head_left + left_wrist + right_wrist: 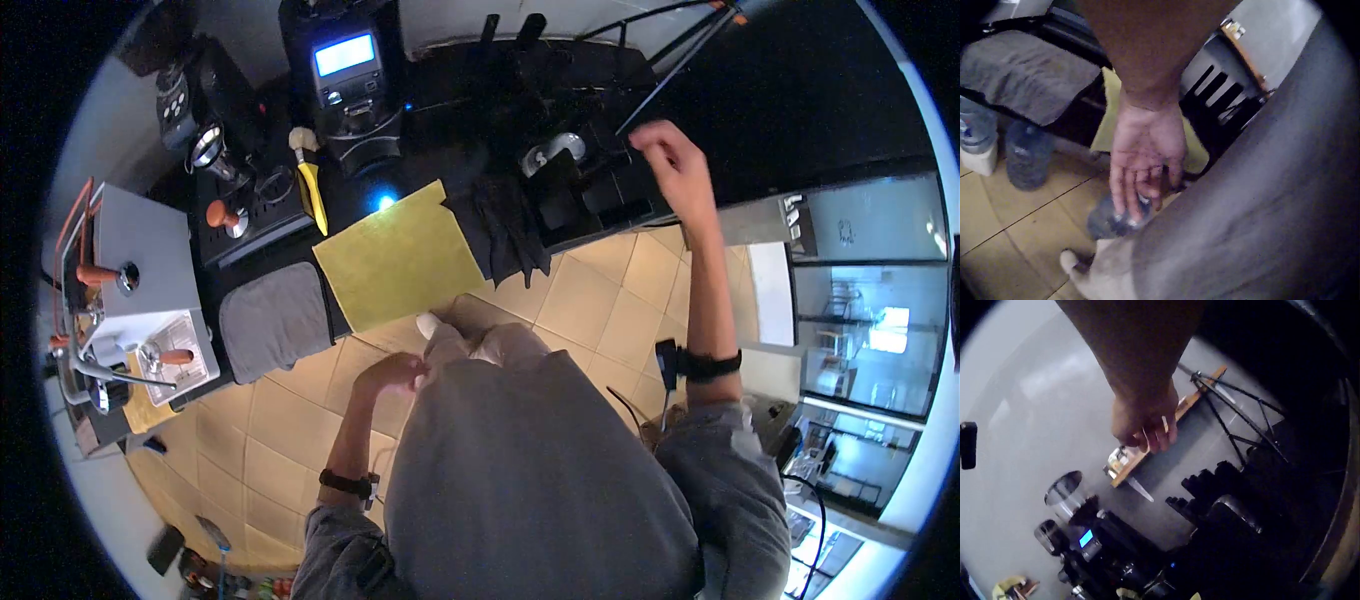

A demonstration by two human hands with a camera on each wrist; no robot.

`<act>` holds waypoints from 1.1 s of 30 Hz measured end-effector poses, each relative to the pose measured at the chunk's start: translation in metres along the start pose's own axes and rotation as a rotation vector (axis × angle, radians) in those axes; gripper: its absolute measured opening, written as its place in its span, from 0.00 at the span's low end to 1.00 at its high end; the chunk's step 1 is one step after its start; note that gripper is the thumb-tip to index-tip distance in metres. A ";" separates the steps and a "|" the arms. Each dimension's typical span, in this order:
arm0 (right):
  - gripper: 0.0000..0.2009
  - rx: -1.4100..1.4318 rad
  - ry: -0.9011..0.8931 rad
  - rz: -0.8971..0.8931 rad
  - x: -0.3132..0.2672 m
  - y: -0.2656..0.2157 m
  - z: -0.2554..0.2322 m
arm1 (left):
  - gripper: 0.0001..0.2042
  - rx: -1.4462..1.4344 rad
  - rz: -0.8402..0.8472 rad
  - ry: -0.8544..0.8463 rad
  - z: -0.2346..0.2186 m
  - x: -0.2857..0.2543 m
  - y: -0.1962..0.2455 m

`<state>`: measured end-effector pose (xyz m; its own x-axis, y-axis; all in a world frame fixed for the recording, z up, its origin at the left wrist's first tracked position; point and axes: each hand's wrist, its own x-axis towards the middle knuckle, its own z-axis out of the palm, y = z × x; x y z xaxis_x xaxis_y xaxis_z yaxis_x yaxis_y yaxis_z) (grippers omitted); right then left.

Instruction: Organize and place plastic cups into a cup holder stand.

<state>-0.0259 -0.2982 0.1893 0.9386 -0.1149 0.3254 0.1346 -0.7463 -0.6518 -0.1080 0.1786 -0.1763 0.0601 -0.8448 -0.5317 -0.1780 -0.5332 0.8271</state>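
Note:
In the head view the left hand (392,373) hangs beside the lap, below the counter's front edge. Its fingers are loosely bent, and the left wrist view shows the palm of this hand (1147,150) with nothing in it. The right hand (680,170) is raised over the right part of the dark counter, near a thin rod of a black stand. Loosely curled fingers of the right hand (1147,428) show in the right wrist view, with no held thing visible. A yellow-green sheet (400,260) lies at the counter's front, beside black gloves (507,225).
A grinder with a lit screen (345,55) stands behind a yellow-handled brush (313,190). Left are a grey towel (273,320), a wooden-handled tamper (228,218) and a sink (190,355). A metal cup (560,150) is at right. Large bottles (1027,156) stand below the counter.

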 end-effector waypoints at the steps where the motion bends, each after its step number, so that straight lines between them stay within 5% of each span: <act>1: 0.06 -0.050 -0.120 -0.001 0.021 0.006 0.011 | 0.13 -0.246 0.024 0.085 -0.015 0.000 0.035; 4: 0.09 -0.285 -0.471 -0.092 0.067 0.048 0.049 | 0.08 -0.636 0.095 0.347 -0.064 -0.009 0.145; 7: 0.14 -0.522 -0.782 -0.057 0.095 0.074 0.072 | 0.13 -0.375 0.227 0.506 -0.091 0.006 0.166; 8: 0.14 -0.519 -0.796 -0.083 0.103 0.081 0.080 | 0.13 -0.388 0.220 0.531 -0.097 0.008 0.173; 11: 0.22 -0.706 -1.262 0.003 0.130 0.102 0.103 | 0.12 -0.534 0.250 0.639 -0.107 0.019 0.192; 12: 0.22 -0.707 -1.265 -0.011 0.134 0.092 0.109 | 0.12 -0.581 0.267 0.666 -0.109 0.023 0.196; 14: 0.28 -0.627 -1.358 0.434 0.134 0.067 0.114 | 0.11 -0.635 0.282 0.697 -0.113 0.031 0.203; 16: 0.29 -0.586 -1.374 0.351 0.139 0.119 0.132 | 0.10 -0.609 0.351 0.752 -0.116 0.039 0.209; 20: 0.40 -0.562 -1.546 0.527 0.143 0.141 0.153 | 0.10 -0.656 0.358 0.758 -0.118 0.058 0.214; 28: 0.44 -0.645 -1.653 0.544 0.149 0.135 0.159 | 0.10 -0.623 0.346 0.896 -0.124 0.071 0.227; 33: 0.42 -0.726 -1.528 0.612 0.146 0.106 0.144 | 0.09 -0.664 0.371 0.860 -0.133 0.064 0.229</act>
<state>0.1708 -0.2990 0.0690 0.2855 -0.1262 -0.9500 -0.0652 -0.9916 0.1121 -0.0146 -0.0037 0.0027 0.8088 -0.5697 -0.1456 0.2125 0.0523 0.9758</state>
